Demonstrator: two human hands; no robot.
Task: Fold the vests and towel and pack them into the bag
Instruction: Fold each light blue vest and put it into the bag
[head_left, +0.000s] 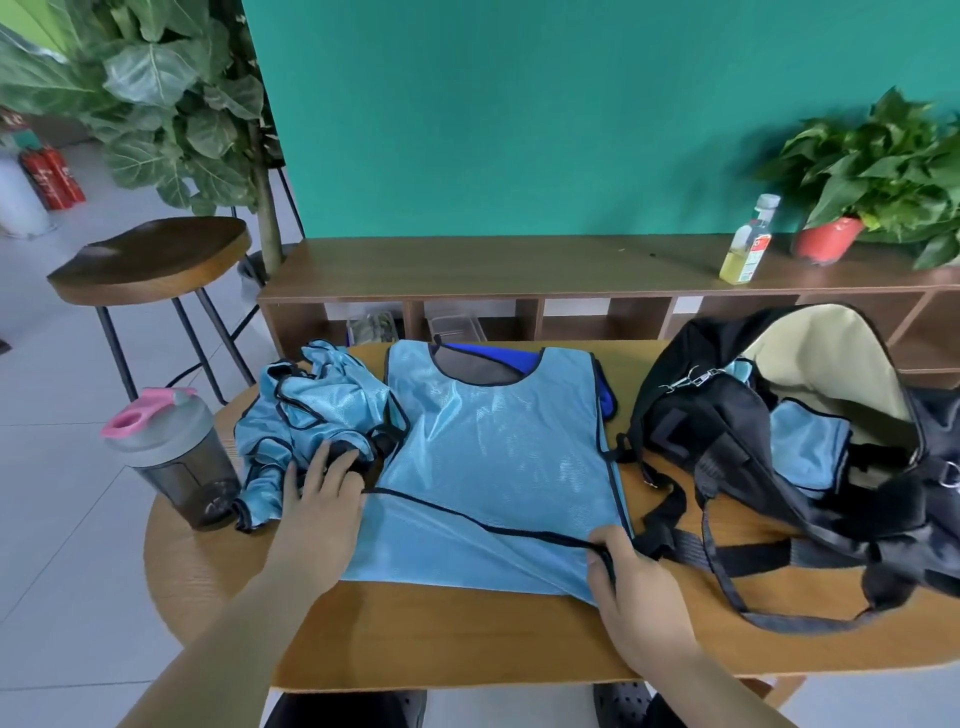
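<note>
The round wooden bench (441, 634) carries everything. On its right side the black bag (727, 447) sprawls with its mouth gaping, a folded light-blue piece (808, 452) already inside. At the middle a light-blue spread vest (493, 467) lies flat, a darker blue cloth (498, 356) peeking from beneath its neckline. Left of it sits a heap of crumpled vests (311, 410), and a grey shaker bottle (171, 452) stands at the bench's left edge. The left hand (317, 514) rests with fingers straight where the heap meets the spread vest. The right hand (634, 582) pinches the spread vest's black-trimmed hem at its near right corner.
</note>
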